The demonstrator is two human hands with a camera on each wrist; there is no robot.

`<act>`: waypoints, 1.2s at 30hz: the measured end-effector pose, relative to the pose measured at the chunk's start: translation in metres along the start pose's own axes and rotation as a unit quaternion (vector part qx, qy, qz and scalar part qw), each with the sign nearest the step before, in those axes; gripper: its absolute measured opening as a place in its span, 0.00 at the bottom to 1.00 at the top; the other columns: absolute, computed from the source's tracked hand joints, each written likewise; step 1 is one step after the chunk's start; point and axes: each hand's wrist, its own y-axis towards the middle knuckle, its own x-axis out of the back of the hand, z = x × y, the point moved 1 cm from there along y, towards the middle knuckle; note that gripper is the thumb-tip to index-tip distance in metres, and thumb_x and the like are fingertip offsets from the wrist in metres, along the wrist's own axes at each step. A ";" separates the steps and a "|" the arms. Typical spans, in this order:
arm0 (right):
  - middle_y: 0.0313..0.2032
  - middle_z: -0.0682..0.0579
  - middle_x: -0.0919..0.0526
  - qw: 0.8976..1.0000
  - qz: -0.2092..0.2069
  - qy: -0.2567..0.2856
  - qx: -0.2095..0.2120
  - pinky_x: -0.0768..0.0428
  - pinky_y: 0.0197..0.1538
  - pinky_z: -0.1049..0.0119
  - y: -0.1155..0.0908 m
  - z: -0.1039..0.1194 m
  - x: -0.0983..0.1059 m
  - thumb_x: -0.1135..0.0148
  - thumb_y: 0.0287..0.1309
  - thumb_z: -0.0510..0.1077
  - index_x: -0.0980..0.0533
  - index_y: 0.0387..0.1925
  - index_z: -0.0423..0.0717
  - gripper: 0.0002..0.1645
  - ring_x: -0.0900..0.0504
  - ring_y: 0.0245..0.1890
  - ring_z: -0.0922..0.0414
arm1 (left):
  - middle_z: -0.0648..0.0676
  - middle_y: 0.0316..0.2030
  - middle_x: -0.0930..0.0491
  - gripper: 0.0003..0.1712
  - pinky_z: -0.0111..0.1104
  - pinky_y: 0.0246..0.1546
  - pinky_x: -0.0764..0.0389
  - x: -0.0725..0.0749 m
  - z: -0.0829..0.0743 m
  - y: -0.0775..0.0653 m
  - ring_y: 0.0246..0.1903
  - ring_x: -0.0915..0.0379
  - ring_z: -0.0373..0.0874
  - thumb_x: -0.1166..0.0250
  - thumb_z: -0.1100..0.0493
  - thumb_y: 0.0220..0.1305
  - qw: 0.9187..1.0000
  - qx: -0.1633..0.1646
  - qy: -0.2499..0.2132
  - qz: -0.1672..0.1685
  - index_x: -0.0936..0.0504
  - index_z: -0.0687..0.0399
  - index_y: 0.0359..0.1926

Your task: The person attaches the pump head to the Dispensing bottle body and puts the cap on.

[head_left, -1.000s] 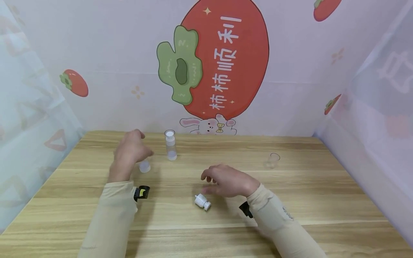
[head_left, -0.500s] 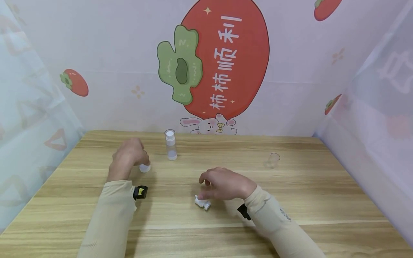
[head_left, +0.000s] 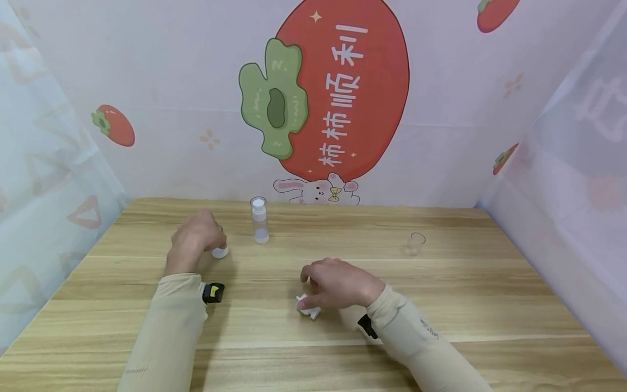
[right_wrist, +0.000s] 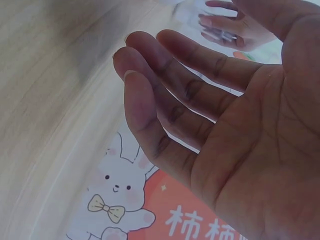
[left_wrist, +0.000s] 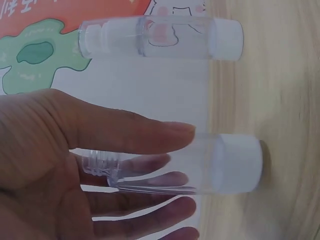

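My left hand holds a clear bottle with a white base and a threaded, uncapped neck. In the left wrist view the thumb lies along its near side and fingers show behind it. In the head view only the white base shows below the hand. My right hand is over a white pump head on the table, partly covering it. Its fingers are loosely bent, and nothing lies between them in the right wrist view. Whether the thumb touches the pump head, I cannot tell.
Upright at the back left is a similar clear bottle, its white pump fitted under a clear cap. A loose transparent cap is on the right of the wooden table. Printed cloth walls border the table's back and sides.
My left hand has come down onto the clear bottle and taken hold, and the bottle's base now appears slightly higher. My right hand has shifted slightly left and nearer, over the pump head.
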 end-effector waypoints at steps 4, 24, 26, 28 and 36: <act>0.32 0.60 0.22 1.000 -0.001 -0.002 -0.001 0.24 0.39 0.67 0.000 0.001 -0.002 0.27 0.57 0.61 0.19 0.47 0.49 0.25 0.24 0.33 0.61 | 0.56 0.27 0.24 0.05 0.38 0.23 0.28 0.002 -0.003 0.000 0.25 0.32 0.50 0.36 0.64 0.51 0.998 -0.013 -0.040 -0.037 0.24 0.61 0.26; 0.27 0.62 0.26 1.000 0.000 -0.028 0.005 0.28 0.32 0.71 0.002 0.007 -0.014 0.25 0.56 0.59 0.22 0.31 0.53 0.18 0.28 0.27 0.64 | 0.68 0.46 0.23 0.28 0.51 0.48 0.22 0.005 -0.033 -0.012 0.46 0.26 0.61 0.35 0.67 0.50 0.955 -0.139 -0.173 -0.197 0.24 0.74 0.54; 0.27 0.62 0.26 0.999 -0.001 -0.035 0.006 0.28 0.32 0.71 0.003 0.008 -0.014 0.26 0.57 0.59 0.23 0.31 0.53 0.17 0.28 0.27 0.64 | 0.68 0.47 0.23 0.29 0.51 0.49 0.23 0.004 -0.035 -0.013 0.47 0.27 0.61 0.34 0.67 0.51 0.951 -0.142 -0.178 -0.207 0.25 0.74 0.56; 0.27 0.62 0.26 0.999 0.000 -0.040 0.004 0.28 0.32 0.71 0.003 0.008 -0.015 0.26 0.57 0.59 0.22 0.31 0.54 0.17 0.28 0.27 0.64 | 0.67 0.47 0.24 0.30 0.49 0.48 0.24 0.004 -0.036 -0.015 0.47 0.27 0.60 0.34 0.67 0.51 0.948 -0.144 -0.182 -0.217 0.26 0.73 0.57; 0.27 0.61 0.28 0.999 -0.003 -0.052 0.010 0.29 0.31 0.71 0.004 0.009 -0.016 0.24 0.55 0.57 0.23 0.31 0.53 0.17 0.28 0.26 0.64 | 0.68 0.46 0.21 0.28 0.46 0.46 0.26 0.005 -0.046 -0.022 0.46 0.26 0.59 0.32 0.66 0.52 0.939 -0.150 -0.190 -0.243 0.23 0.72 0.56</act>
